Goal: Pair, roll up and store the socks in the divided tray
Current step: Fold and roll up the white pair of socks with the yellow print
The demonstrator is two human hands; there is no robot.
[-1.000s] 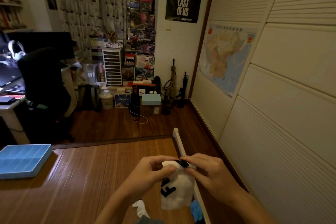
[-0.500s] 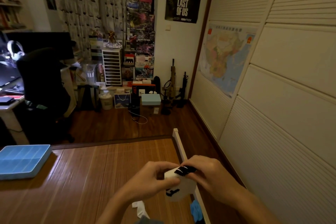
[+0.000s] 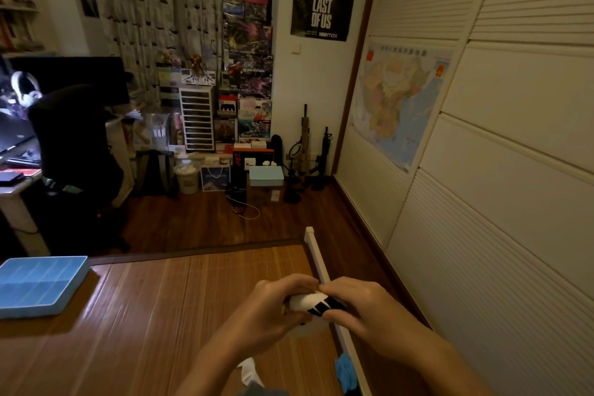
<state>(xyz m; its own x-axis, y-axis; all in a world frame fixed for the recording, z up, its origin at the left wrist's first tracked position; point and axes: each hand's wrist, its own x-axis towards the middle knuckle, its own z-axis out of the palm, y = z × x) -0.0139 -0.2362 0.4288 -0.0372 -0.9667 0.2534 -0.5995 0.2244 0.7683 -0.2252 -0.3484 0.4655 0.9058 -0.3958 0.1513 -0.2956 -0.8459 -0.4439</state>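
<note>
left hand [image 3: 273, 309] and right hand [image 3: 363, 309], near right: fingers [image 3: 340, 288] of both curled tight round white sock roll [image 3: 303, 302] with black stripes, just above the mat [image 3: 154, 325]. blue divided tray [image 3: 41, 286] far left, well apart.

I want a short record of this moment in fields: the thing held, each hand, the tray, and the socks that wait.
held thing: white sock roll with black marks, above the mat
left: left hand curled round the roll from its left side
right: right hand curled round the roll from its right side
tray: blue divided tray on the far left of the mat, apart from both hands; no socks visible in it
waiting: loose white sock under the left wrist; blue sock at the mat's right edge
</note>
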